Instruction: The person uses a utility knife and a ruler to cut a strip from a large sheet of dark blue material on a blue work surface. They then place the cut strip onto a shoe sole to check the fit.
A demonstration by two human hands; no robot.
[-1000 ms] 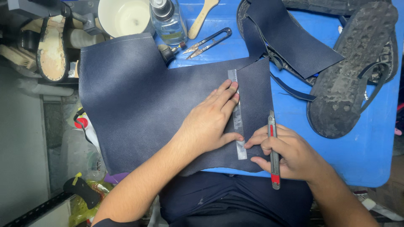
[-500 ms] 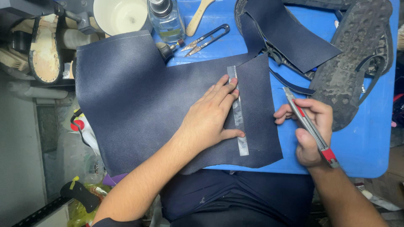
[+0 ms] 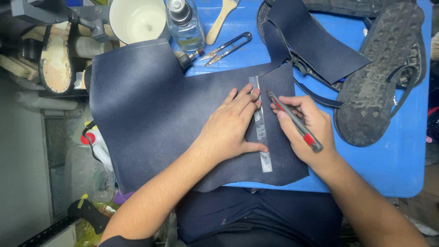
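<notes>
- While the left hand (image 3: 233,126) presses flat on the metal ruler (image 3: 260,126), the navy leather sheet (image 3: 151,114) lies limp across the blue table (image 3: 388,169): soft, light, likely to creep.
- Right hand (image 3: 304,128) grips a utility knife (image 3: 295,121), tip beside the ruler; holding close to that edge looks safest.

A shoemaker's or sandal-maker's workshop is shown. A blue bench (image 3: 393,169) is covered with the trade's materials: a large sheet of dark navy leather (image 3: 151,119), a metal ruler (image 3: 260,126) laid along it, and a smaller cut piece of the same material (image 3: 315,43). A black rubber-soled sandal (image 3: 379,77) with straps is laid sole-up at the right. Thread snips (image 3: 227,47), a wooden-handled brush (image 3: 221,20), a clear bottle (image 3: 185,23) and a white bowl (image 3: 137,19) are ranged along the far edge. At the left, what seems to be a shoe on a metal stand (image 3: 55,59) is partly seen.
</notes>
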